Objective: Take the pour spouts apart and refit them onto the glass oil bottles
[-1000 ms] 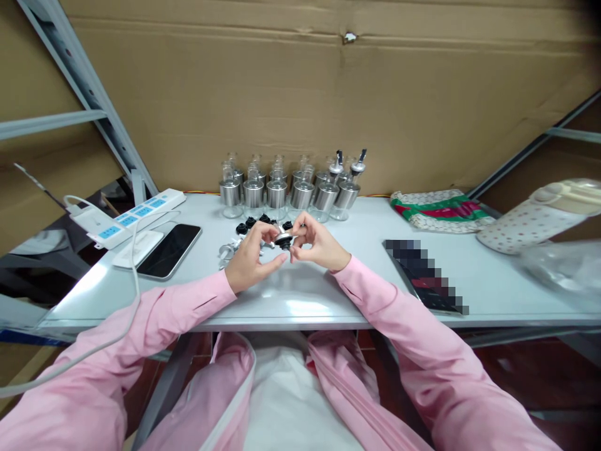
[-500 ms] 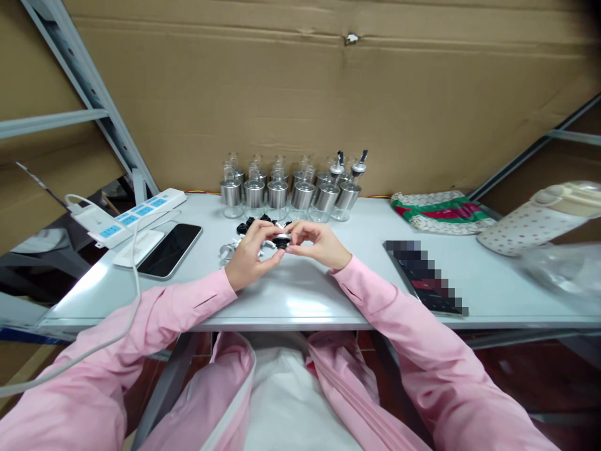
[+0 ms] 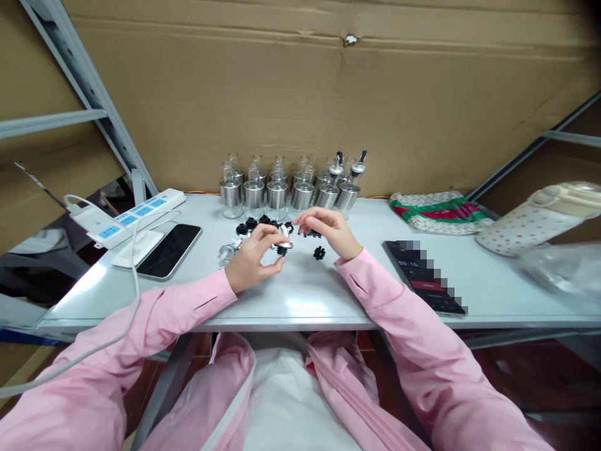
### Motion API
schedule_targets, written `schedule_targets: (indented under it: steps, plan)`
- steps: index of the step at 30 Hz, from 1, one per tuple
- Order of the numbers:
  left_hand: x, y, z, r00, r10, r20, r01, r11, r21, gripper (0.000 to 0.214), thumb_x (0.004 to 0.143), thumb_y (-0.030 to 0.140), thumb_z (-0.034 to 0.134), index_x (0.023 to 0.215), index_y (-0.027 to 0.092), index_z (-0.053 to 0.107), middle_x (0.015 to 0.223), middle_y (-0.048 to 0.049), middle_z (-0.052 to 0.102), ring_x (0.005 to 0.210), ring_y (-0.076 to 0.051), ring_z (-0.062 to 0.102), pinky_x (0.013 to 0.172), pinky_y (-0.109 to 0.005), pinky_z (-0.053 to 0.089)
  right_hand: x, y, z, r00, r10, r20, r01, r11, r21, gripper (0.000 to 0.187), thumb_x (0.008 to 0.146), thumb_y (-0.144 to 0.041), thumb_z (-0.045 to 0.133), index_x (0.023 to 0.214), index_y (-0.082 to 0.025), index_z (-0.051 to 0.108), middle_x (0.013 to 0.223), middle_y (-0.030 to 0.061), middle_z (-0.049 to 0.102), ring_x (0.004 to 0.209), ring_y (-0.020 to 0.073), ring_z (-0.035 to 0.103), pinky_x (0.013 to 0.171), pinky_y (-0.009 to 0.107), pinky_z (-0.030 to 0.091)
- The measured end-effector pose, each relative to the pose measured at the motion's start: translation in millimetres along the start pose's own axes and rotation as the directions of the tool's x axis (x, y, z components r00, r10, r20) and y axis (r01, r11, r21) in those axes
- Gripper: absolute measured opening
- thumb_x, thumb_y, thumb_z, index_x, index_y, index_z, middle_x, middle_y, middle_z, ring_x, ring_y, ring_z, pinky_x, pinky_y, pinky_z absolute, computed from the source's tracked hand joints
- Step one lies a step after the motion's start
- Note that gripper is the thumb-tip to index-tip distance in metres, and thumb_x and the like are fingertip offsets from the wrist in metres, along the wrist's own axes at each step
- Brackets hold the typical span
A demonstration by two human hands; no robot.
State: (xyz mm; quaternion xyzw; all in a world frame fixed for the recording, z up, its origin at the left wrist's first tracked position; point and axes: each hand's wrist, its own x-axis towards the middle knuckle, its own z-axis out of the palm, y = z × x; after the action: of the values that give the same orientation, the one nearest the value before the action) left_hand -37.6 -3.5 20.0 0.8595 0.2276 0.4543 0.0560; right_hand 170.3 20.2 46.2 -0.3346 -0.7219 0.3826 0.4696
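Observation:
In my left hand (image 3: 256,258) is a bottle pourer (image 3: 283,248) with a metal collar and a black ribbed stopper at its lower end, pinched between thumb and fingers. My right hand (image 3: 328,230) hovers just right of it, fingers bent and apart, with nothing visible in them. Beneath that hand, black parts (image 3: 312,234) are partly covered. A loose black ribbed piece (image 3: 319,253) lies nearby on the table. Behind my left hand several black stoppers (image 3: 251,223) are grouped, and shiny metal spouts (image 3: 228,250) lie to its left.
Several glass bottles with metal sleeves (image 3: 277,194) stand in rows at the back; two carry pourers (image 3: 359,166). A phone (image 3: 171,250) and power strip (image 3: 141,216) lie left. Another phone (image 3: 425,275), a colourful cloth (image 3: 441,213) and a dotted tumbler (image 3: 521,219) are right.
My right hand has let go of the pourer and moved right and slightly up. The left hand keeps the pourer. The loose black pieces at right now show.

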Motion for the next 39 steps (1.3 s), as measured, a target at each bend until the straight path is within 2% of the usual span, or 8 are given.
schedule_targets:
  steps: [3,7,10,13,17,24,34,39]
  plan:
    - [-0.8,-0.9,-0.7,0.994,0.093,0.053,-0.096,0.994,0.047,0.028,0.080,0.014,0.054,0.107,0.020,0.051,0.101,-0.0072,0.055,0.095,-0.018,0.056,0.082,-0.032,0.047,6.2,9.5,-18.9,0.997,-0.019,-0.075,-0.008,0.941,-0.338,0.022,0.079,-0.037,0.056,0.079,-0.017,0.063,0.081,0.0059,0.067,0.073,0.0162,0.059,0.069,0.029,0.046]
    - [-1.9,-2.4,-1.3,0.986,0.131,0.107,-0.149,0.973,0.178,0.025,0.079,0.018,0.054,0.105,0.020,0.053,0.099,-0.0066,0.061,0.089,-0.019,0.058,0.078,-0.033,0.043,9.6,22.4,-39.5,0.999,0.035,0.026,-0.001,0.618,-0.786,0.017,0.079,-0.022,0.053,0.079,-0.015,0.068,0.084,0.0088,0.068,0.081,0.0199,0.059,0.074,0.031,0.042]
    - [-1.8,-2.6,-1.2,0.983,0.142,0.120,-0.168,0.956,0.240,0.022,0.078,0.020,0.055,0.101,0.019,0.055,0.095,-0.0060,0.063,0.085,-0.019,0.058,0.076,-0.033,0.041,7.8,27.0,-47.4,0.969,0.232,-0.086,-0.168,0.364,-0.916,0.019,0.079,-0.019,0.052,0.083,-0.017,0.070,0.089,0.0099,0.070,0.087,0.0236,0.060,0.077,0.034,0.040]
    - [-1.3,-2.6,-0.9,0.980,0.162,0.117,-0.187,0.950,0.252,0.021,0.078,0.021,0.055,0.099,0.018,0.055,0.093,-0.0059,0.064,0.084,-0.018,0.058,0.076,-0.032,0.040,5.5,29.8,-50.1,0.884,0.402,-0.240,-0.337,0.191,-0.922,0.018,0.078,-0.021,0.054,0.083,-0.019,0.072,0.092,0.0100,0.071,0.090,0.0259,0.062,0.078,0.036,0.039]
    - [-1.0,-2.5,-0.9,0.979,0.163,0.123,-0.190,0.948,0.255,0.019,0.080,0.022,0.055,0.099,0.018,0.056,0.093,-0.0058,0.063,0.084,-0.018,0.057,0.077,-0.032,0.040,4.8,34.5,-48.7,0.821,0.505,-0.266,-0.389,0.154,-0.908,0.018,0.076,-0.024,0.058,0.087,-0.021,0.072,0.095,0.0087,0.071,0.093,0.0254,0.062,0.078,0.033,0.041]
    - [-1.7,-3.5,-2.1,0.967,0.206,0.148,-0.239,0.938,0.253,0.021,0.087,0.029,0.053,0.105,0.017,0.056,0.096,-0.0072,0.063,0.087,-0.018,0.056,0.078,-0.032,0.040,5.1,39.0,-46.6,0.800,0.517,-0.305,-0.426,0.133,-0.895,0.016,0.074,-0.024,0.061,0.086,-0.019,0.071,0.095,0.0104,0.070,0.089,0.0248,0.063,0.076,0.032,0.043]
    - [-2.6,-4.6,-2.1,0.962,0.221,0.163,-0.258,0.931,0.260,0.026,0.090,0.033,0.050,0.108,0.017,0.057,0.096,-0.0075,0.064,0.089,-0.018,0.057,0.079,-0.032,0.041,5.2,45.3,-48.3,0.823,0.469,-0.322,-0.437,0.160,-0.885,0.026,0.082,-0.032,0.051,0.089,-0.015,0.070,0.094,0.0138,0.070,0.086,0.0239,0.063,0.070,0.030,0.044]
    - [-2.1,-5.1,-1.6,0.961,0.230,0.155,-0.265,0.927,0.267,0.026,0.090,0.034,0.049,0.108,0.018,0.058,0.096,-0.0069,0.065,0.089,-0.018,0.057,0.079,-0.032,0.041,4.2,50.3,-47.4,0.834,0.470,-0.289,-0.419,0.198,-0.886,0.018,0.078,-0.025,0.057,0.086,-0.016,0.071,0.092,0.0126,0.070,0.084,0.0216,0.063,0.072,0.028,0.044]
